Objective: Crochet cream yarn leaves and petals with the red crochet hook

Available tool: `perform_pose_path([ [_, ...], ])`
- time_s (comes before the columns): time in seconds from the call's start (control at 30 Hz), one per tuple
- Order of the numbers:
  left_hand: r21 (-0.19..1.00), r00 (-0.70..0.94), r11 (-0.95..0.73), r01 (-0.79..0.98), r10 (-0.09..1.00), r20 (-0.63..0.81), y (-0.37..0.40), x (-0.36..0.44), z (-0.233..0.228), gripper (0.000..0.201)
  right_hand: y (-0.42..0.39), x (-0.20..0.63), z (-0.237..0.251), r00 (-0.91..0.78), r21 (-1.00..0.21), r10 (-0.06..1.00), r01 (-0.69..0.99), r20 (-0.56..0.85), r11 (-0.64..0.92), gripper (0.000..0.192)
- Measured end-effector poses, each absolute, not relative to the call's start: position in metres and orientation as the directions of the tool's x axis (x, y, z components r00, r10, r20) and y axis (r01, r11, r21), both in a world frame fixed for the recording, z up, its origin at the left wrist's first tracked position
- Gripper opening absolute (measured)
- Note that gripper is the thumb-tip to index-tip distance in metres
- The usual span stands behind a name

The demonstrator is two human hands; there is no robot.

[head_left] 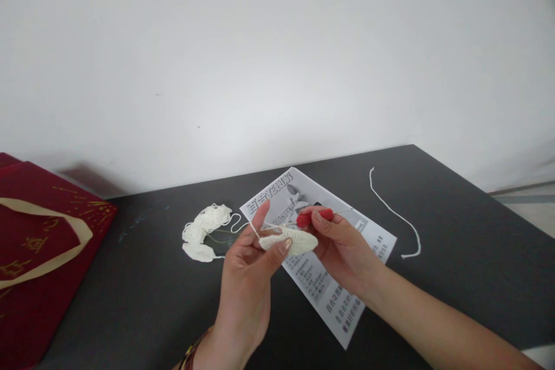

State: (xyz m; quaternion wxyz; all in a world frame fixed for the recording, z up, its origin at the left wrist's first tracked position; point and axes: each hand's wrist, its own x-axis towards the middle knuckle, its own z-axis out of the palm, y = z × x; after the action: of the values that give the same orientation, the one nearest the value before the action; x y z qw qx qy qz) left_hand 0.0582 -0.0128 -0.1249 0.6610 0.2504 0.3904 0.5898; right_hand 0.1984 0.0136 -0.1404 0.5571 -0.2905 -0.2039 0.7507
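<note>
My left hand (251,266) pinches a small cream crocheted piece (292,240) between thumb and fingers, with the yarn strand running over my raised forefinger. My right hand (342,245) grips a crochet hook with a red handle (314,217), its thin metal tip pointing left into the top of the crocheted piece. Both hands are held above a printed instruction sheet (323,283) lying on the dark table (151,295). A loose heap of cream yarn (207,224) with a finished cream petal lies just left of my left hand.
A dark red paper bag (39,254) with gold print and a beige handle lies at the table's left edge. A loose length of white yarn (396,215) curves on the table to the right of the sheet. A white wall stands behind the table.
</note>
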Motion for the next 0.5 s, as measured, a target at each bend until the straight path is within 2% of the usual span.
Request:
perform_pose_path([
  [0.13, 0.793, 0.009, 0.18, -0.582, 0.976, -0.216, -0.0133, 0.0587, -0.1254, 0.055, 0.0144, 0.1991, -0.1412, -0.23, -0.607, 0.946, -0.726, -0.229, -0.323, 0.024],
  [0.5, 0.785, 0.015, 0.185, -0.591, 0.976, -0.218, -0.0132, 0.0582, -0.1256, 0.057, 0.0149, 0.2017, -0.1406, -0.236, -0.615, 0.95, -0.724, -0.204, -0.312, 0.021],
])
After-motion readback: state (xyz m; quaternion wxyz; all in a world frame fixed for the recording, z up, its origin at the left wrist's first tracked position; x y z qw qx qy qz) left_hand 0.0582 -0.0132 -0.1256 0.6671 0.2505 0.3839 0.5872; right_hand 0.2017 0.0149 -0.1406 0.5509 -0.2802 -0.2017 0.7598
